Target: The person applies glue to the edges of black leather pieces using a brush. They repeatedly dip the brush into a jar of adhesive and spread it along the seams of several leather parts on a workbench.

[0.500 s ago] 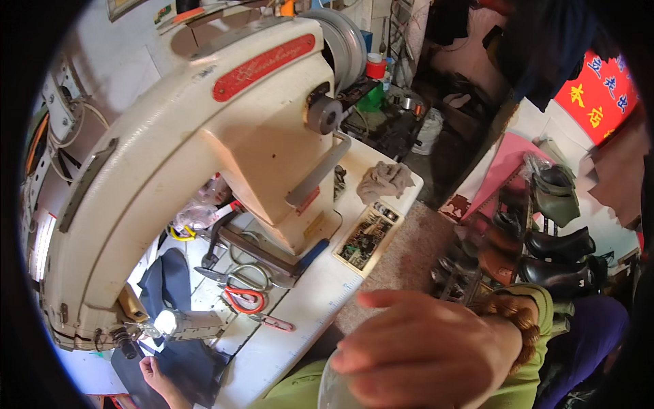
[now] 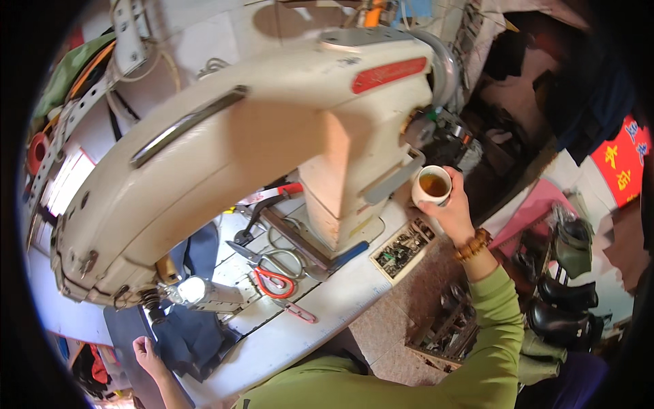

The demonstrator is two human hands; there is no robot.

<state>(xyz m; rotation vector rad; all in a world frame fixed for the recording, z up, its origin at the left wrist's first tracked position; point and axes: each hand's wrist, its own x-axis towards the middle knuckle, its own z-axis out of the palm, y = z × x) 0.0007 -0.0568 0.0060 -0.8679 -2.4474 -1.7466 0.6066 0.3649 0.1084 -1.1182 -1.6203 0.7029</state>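
My right hand (image 2: 453,211) is closed round a white cup (image 2: 421,184) with brown liquid in it, beside the sewing machine's column. At the lower left my left hand (image 2: 146,354) has its fingers curled together, resting by dark sheet material (image 2: 194,337). Whether its fingertips pinch an edge is hard to make out. A large cream sewing machine (image 2: 272,143) arches over the white table (image 2: 272,344). Its needle end hangs just above the dark material, near my left hand.
Red-handled scissors (image 2: 274,283), larger metal shears (image 2: 283,262) and a red thread snipper (image 2: 300,311) lie on the table. A tray of small metal parts (image 2: 405,252) sits near the table's right edge. Black shoes (image 2: 562,327) stand on a rack at right.
My right hand has moved from close in front of the camera, out and away to the machine's column, with the cup. The view has shifted; my left hand stays by the dark material.
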